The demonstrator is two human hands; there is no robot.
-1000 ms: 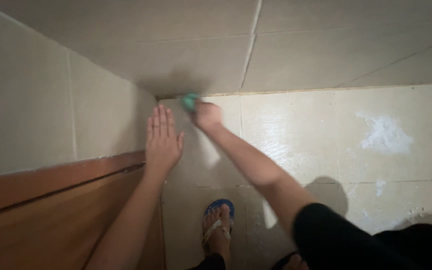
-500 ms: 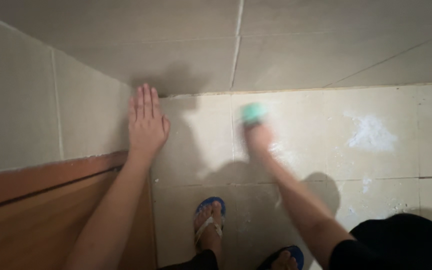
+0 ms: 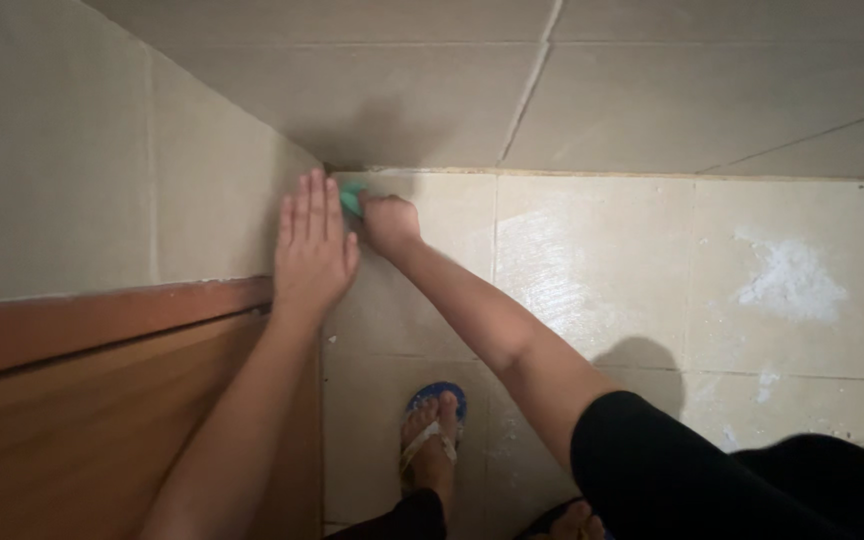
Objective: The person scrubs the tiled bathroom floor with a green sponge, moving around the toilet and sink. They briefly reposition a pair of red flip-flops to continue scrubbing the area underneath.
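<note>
Blue rubber of your sandal sat nearest on the wet tiled floor, beyond it your left hand lay flat, fingers straight and together, against the wall tile, and farthest your right hand was clenched around a green scrubber in the floor's corner.

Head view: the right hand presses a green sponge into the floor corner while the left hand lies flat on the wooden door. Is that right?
Not quite. In the head view the left hand lies flat on the tiled wall, above the wooden door, not on the door itself. The rest holds: the right hand presses a green sponge into the floor corner.
</note>
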